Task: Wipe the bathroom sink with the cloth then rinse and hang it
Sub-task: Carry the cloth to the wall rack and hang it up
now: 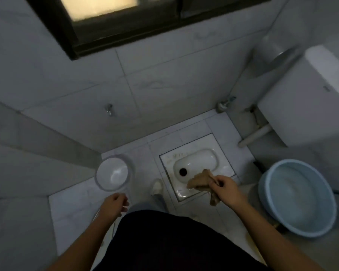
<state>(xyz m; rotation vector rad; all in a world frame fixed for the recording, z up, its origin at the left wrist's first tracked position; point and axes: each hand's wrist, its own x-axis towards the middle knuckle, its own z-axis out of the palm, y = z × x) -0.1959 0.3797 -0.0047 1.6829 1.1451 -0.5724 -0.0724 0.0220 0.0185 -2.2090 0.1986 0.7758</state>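
From the head view, the right hand (225,187) is pinching a crumpled brown cloth (201,182), which is hanging above the floor pan (196,163). The left hand (114,205) is hovering loosely curled and empty, just below a clear bucket (113,174). The cloth's long axis is running from the right hand's fingers out leftward, with a tail drooping beneath the hand. No sink is showing, so wiping progress is unclear; hanging appears undone, and probably rinsing too.

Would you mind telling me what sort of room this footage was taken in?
It looks like a small tiled bathroom: a squat toilet pan is set into the floor, a wall tap sticks out of the tiles, and a blue basin sits nearby.
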